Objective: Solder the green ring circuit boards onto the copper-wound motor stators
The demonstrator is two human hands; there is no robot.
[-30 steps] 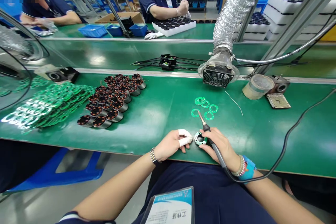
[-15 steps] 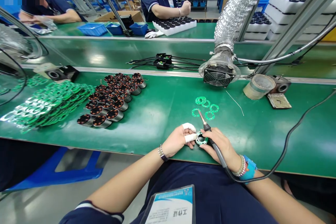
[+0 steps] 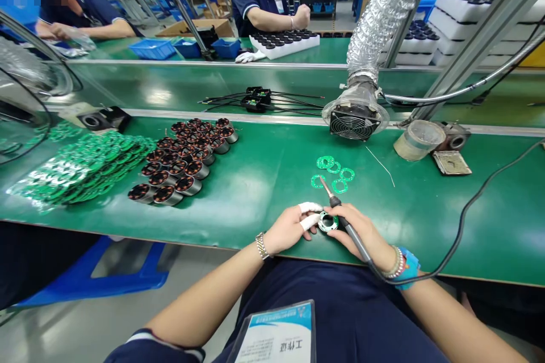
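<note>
A small round part [image 3: 322,219] with a green-and-white ring-shaped circuit board on top sits between my two hands near the table's front edge. The white-covered fingers of my left hand [image 3: 290,229] are closed on its left side. My right hand [image 3: 367,235] has a soldering iron [image 3: 356,243] in its grip, with the tip pointing up and away from the part. The thumb and a finger of that hand also touch the part's right side. Just beyond the iron's tip lie several loose green ring boards [image 3: 339,185].
Rows of copper-wound motor parts [image 3: 186,184] and a large pile of green boards [image 3: 85,167] lie left. A fan on a foil duct [image 3: 355,123] hangs ahead. Solder wire [image 3: 380,165], a round tub [image 3: 419,140] and a sponge tray [image 3: 452,163] are right. Co-workers sit opposite.
My left fingers have stretched further along the part's upper edge, and the part has turned slightly. Black wired boxes on the strip beyond have shifted left.
</note>
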